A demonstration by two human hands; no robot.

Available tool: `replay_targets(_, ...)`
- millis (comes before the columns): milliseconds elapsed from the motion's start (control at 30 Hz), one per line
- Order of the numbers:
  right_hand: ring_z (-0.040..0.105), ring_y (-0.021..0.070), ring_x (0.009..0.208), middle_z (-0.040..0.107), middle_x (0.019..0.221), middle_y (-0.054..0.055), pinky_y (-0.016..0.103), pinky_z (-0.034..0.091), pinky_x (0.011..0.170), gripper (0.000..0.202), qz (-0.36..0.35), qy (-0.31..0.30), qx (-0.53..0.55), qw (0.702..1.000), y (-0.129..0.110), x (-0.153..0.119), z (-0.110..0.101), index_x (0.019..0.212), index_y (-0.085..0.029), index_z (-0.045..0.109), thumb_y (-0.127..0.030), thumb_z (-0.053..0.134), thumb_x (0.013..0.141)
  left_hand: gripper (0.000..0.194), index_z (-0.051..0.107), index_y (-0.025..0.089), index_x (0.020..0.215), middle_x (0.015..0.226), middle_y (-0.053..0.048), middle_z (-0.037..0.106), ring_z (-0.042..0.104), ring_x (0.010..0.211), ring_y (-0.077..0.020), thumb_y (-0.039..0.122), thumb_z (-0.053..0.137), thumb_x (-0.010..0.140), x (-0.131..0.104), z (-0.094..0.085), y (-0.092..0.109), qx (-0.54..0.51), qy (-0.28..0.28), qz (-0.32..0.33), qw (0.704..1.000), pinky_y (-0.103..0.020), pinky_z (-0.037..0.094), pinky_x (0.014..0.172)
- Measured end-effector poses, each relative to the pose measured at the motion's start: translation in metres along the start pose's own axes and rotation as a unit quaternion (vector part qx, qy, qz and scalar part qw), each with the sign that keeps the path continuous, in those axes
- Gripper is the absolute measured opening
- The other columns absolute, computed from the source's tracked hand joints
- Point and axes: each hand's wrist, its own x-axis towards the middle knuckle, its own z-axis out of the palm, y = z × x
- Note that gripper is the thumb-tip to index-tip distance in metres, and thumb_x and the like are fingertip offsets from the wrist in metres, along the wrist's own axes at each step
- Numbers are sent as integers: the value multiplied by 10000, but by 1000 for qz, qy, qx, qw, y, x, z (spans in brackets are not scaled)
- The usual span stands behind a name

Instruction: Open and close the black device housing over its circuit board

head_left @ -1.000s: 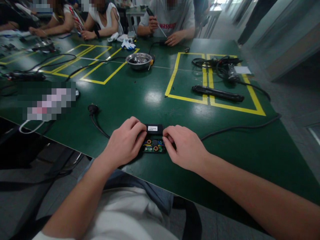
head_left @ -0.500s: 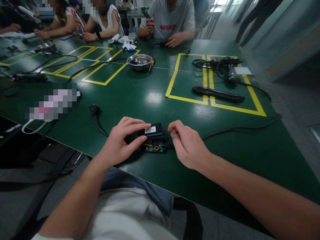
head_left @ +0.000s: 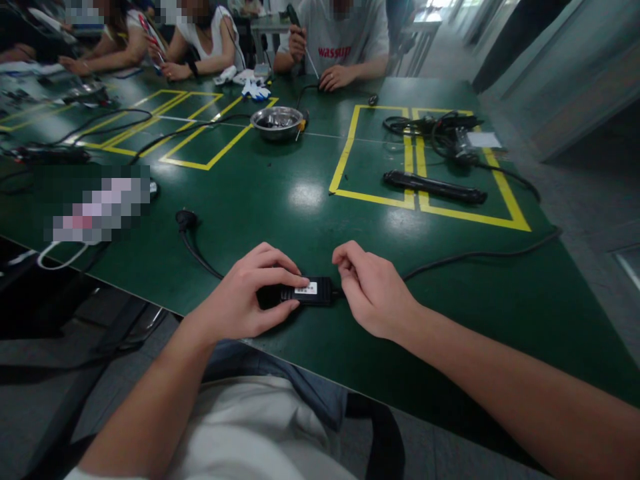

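A black power adapter case (head_left: 320, 292) with a white label lies on the green table near its front edge. My left hand (head_left: 250, 287) grips the top cover of this case between thumb and fingers. The cover sits over the base, and the circuit board is hidden under it. Just right of the case is my right hand (head_left: 373, 283), its fingers curled together; whether anything small is in them is hidden. A black cable (head_left: 480, 257) runs from behind that hand to the right. To the left, a cord with a black plug (head_left: 187, 219) leads under my left hand.
A metal bowl (head_left: 277, 125) with small parts stands mid-table. Yellow tape frames mark the table, with a long black bar (head_left: 435, 187) and coiled cables (head_left: 435, 127) at right. A blurred pinkish object (head_left: 100, 207) lies left. Across the table, a person holds a screwdriver (head_left: 311, 60).
My left hand has lowered the cover onto the base, so the circuit board that showed is now covered. My right hand has stayed almost in place.
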Motion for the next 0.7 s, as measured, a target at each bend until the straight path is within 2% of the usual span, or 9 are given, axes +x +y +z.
replay_targets(333, 611, 229, 715, 687, 816, 46, 362, 406, 709, 157, -16, -1, -43, 999, -2, -1, 0, 1031, -223, 572, -194, 429, 971, 195, 795, 232, 1199, 1139, -76, 788, 705, 1045, -235, 245, 736, 1014, 0, 2, -2, -8, -6, -10, 1000, -377, 568, 949)
replay_targets(433, 591, 227, 700, 674, 793, 46, 362, 383, 707, 160, -24, 8, -61, 998, -1, -2, 2, 1005, -220, 579, -195, 424, 977, 186, 761, 218, 1198, 1173, -89, 799, 722, 1079, -250, 261, 719, 1022, -2, 3, -4, -15, 42, -28, 999, -391, 572, 978)
replay_targets(500, 582, 226, 693, 657, 771, 38, 358, 375, 707, 150, -28, 13, -62, 998, -1, -2, 4, 989, -221, 577, -200, 429, 980, 155, 732, 212, 1166, 1206, -96, 801, 724, 1100, -257, 265, 714, 1022, -3, 6, -7, -2, 91, -57, 994, -404, 572, 1003)
replay_targets(567, 569, 222, 686, 636, 750, 28, 354, 365, 704, 128, -37, 18, -64, 997, -1, -2, 5, 961, -224, 569, -208, 444, 980, 139, 713, 214, 1148, 1242, -96, 800, 718, 1118, -259, 258, 717, 1016, -2, 9, -10, 17, 110, -93, 989, -416, 576, 1012)
replay_targets(700, 547, 211, 689, 614, 749, 25, 348, 348, 700, 124, -67, 16, -71, 995, -1, -2, 7, 897, -232, 544, -205, 460, 984, 108, 715, 221, 1122, 1273, -87, 810, 717, 1137, -268, 251, 696, 1020, 0, 12, -14, 29, 70, -125, 989, -442, 591, 1023)
